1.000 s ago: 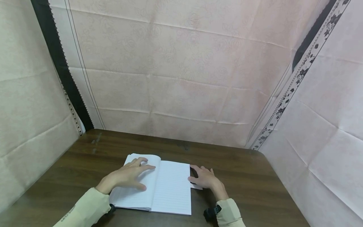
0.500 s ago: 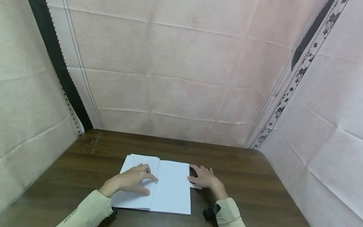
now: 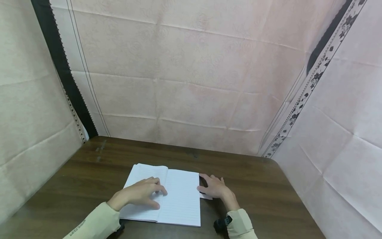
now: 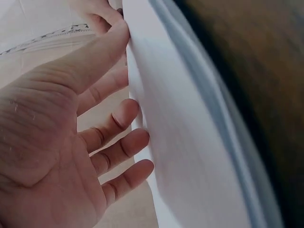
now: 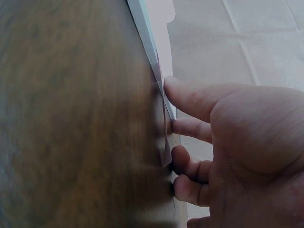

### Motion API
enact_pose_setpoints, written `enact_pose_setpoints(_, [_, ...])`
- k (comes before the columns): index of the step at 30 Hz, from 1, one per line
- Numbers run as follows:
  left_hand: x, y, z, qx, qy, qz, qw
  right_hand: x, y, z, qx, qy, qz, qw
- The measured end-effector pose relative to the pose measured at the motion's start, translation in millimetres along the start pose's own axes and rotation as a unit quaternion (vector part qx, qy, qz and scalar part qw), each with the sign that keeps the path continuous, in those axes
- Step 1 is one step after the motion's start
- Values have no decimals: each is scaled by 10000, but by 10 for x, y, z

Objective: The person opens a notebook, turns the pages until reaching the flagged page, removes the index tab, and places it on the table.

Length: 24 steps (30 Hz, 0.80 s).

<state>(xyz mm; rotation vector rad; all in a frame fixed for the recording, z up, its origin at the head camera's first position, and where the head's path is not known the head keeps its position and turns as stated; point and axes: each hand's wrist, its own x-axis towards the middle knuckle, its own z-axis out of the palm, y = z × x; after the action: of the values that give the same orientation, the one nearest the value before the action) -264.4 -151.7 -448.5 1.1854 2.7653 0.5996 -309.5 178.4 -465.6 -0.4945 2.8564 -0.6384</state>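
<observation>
An open notebook with lined pages lies on the brown table. My left hand rests over the left page, fingertips close to the spine and the thumb spread toward the lower page. In the left wrist view its slightly bent fingertips touch the white page. At the notebook's right edge is my right hand, thumb and forefinger against the edge, the other fingers lightly bent on the table. A thin pale slip sticks out from under that edge, beside a dark patch; the rest of it is hidden.
The wooden table extends around the notebook. Pale patterned cloth hangs behind and at both sides. A black wrist device sits at the right sleeve.
My left hand has slid down and a little right over the left page, toward the spine, its fingers now lower on the paper. My right hand stays in place at the right edge.
</observation>
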Motion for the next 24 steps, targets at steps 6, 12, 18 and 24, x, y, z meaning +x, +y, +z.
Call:
enact_pose_setpoints(6, [26,79,51,-72,-144,225,9996,0,1,6,-15,25,12,10000])
enact_pose_setpoints(12, [75,163,145,159,-300,476,9983,4,2,4,-12,26,30,10000])
enact_pose_setpoints(18, [79,218,171,286,-390,707,9963,9,10,12,-29,-5,36,10000])
enact_pose_setpoints(24, [86,263,180,373,-575,679,9953,4,3,-5,-43,3,56,10000])
